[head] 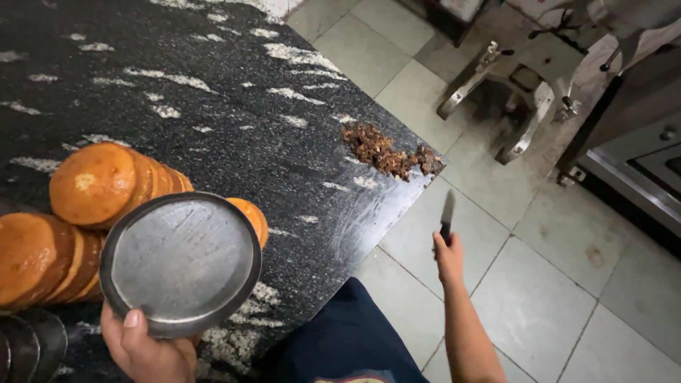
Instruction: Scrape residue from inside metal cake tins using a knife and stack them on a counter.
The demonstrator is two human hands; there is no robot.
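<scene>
My left hand (145, 347) is nearest, low at the edge of the dark speckled surface (234, 92). Its fingers are clamped on the rim of a round metal pan (181, 262), thumb on the upper lip, the pan tilted up with its empty face toward me. The pan looks stiff, thin and fairly light, probably slick with grease, so the raised rim is the sure place to grip. Behind it, round golden cakes (99, 184) lean in overlapping rows; they look soft and easily broken, best supported from underneath. More dark pans (32, 344) sit stacked at the left. My right hand (448, 257) hangs out over the tiled floor (539, 284), fingers closed on the handle of a small knife (447, 213), blade pointing up. A heap of brown crumbs (390, 152) lies at the surface's corner.
</scene>
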